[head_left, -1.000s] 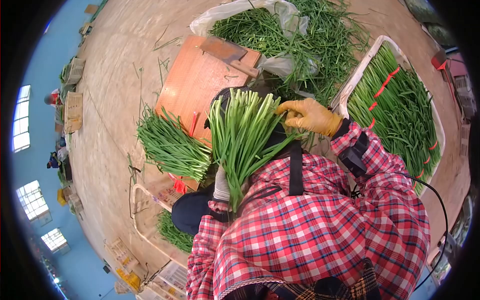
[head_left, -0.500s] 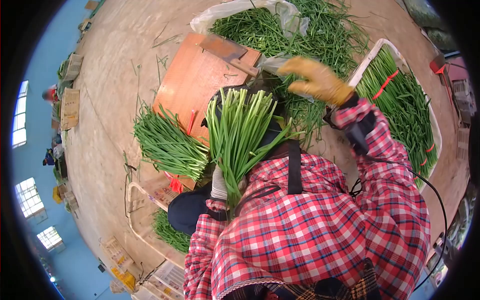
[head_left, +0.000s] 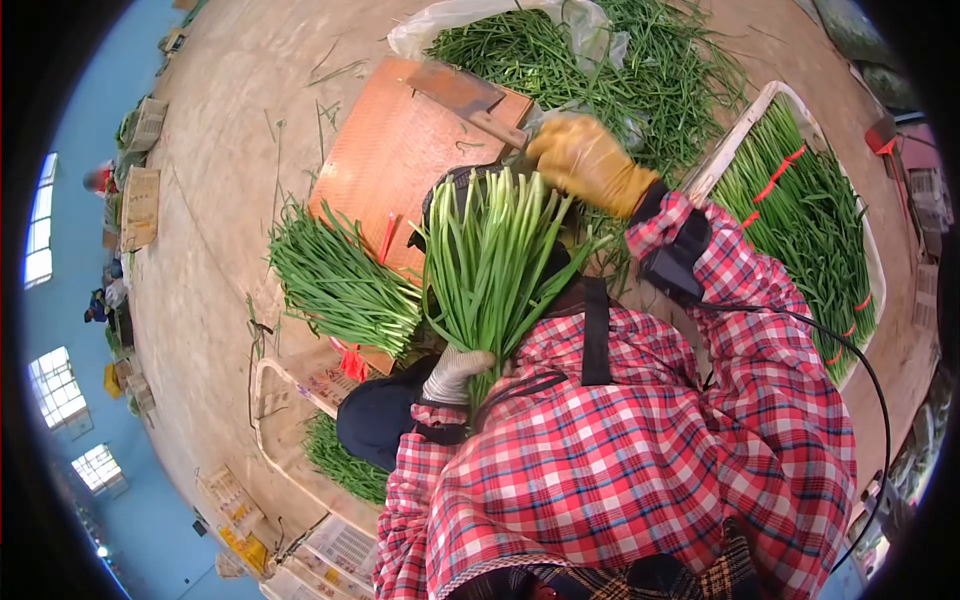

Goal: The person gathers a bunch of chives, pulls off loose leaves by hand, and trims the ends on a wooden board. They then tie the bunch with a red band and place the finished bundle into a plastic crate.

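Observation:
My left hand [head_left: 458, 376], in a pale glove, is wrapped round the lower leafy part of a bunch of green stalks [head_left: 490, 265], whose pale ends point away from me. My right hand [head_left: 585, 160], in a yellow glove, is beside the tops of those stalks, near the wooden handle of a cleaver [head_left: 455, 90]; its fingertips are blurred, and whether they hold anything is unclear. The cleaver lies on a wooden board [head_left: 365, 150]. Another bunch of stalks [head_left: 345, 280] rests across the board's near left corner.
Loose green stalks [head_left: 660, 90] are heaped by a clear plastic bag [head_left: 440, 28] beyond the board. At right, a crate [head_left: 735, 140] holds bunches tied with red bands. Another crate [head_left: 265, 425] with greens is at lower left. A black cable [head_left: 880, 400] runs along my right side.
My right hand has moved left, toward the stalk tops and the cleaver handle, and its fingers are less spread. My left hand shows more fully around the bunch.

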Action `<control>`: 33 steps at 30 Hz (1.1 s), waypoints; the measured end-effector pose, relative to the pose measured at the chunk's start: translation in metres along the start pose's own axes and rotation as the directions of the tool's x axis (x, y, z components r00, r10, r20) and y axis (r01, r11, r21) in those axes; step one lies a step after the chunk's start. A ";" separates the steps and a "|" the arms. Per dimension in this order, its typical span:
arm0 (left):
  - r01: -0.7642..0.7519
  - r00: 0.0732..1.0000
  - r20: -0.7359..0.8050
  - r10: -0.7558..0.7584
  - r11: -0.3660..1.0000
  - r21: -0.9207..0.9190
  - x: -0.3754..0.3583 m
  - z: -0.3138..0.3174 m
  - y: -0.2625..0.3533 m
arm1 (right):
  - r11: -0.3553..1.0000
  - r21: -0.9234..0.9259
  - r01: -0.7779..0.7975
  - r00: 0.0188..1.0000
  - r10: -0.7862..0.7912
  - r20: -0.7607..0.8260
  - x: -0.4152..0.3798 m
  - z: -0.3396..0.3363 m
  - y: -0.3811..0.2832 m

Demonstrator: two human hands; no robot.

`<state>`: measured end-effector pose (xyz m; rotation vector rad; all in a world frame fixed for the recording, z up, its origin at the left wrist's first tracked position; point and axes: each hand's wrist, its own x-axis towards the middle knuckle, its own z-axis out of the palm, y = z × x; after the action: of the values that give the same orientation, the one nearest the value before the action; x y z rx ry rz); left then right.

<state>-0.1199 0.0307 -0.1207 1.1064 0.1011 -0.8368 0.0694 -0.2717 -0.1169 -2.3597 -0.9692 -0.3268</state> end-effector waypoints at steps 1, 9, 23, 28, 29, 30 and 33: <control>-0.122 0.979 -0.157 0.129 0.991 0.056 0.001 -0.009 -0.020 | 0.994 -0.079 -0.072 0.997 0.071 -0.023 0.003 -0.013 0.010; 0.064 0.993 -0.057 -0.102 0.881 -0.468 -0.006 -0.025 -0.033 | 0.818 -0.231 -0.526 0.843 0.538 -0.013 -0.075 -0.070 0.097; 0.046 0.998 -0.011 -0.060 0.855 -0.516 -0.001 -0.017 -0.029 | 0.672 -0.335 -0.660 0.687 0.721 0.093 -0.099 -0.001 0.123; 0.110 0.991 -0.016 -0.135 0.861 -0.496 0.002 -0.014 -0.023 | 0.852 0.107 -0.512 0.859 0.505 0.084 -0.054 -0.030 0.073; 0.106 0.990 -0.033 -0.138 0.872 -0.479 0.002 -0.013 -0.020 | 0.837 0.211 -0.505 0.855 0.453 0.252 -0.036 -0.030 0.047; 0.102 0.989 -0.050 -0.141 0.882 -0.461 0.002 -0.010 -0.016 | 0.803 0.310 -0.509 0.835 0.372 0.407 -0.024 -0.028 0.024; 0.063 0.989 -0.099 -0.109 0.921 -0.384 0.001 -0.008 -0.015 | 0.617 0.583 -0.529 0.844 0.451 0.289 -0.014 0.001 -0.009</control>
<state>-0.1263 0.0335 -0.1364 0.7864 0.3992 -0.7887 0.0527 -0.2743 -0.1197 -1.8804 -0.3332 0.3317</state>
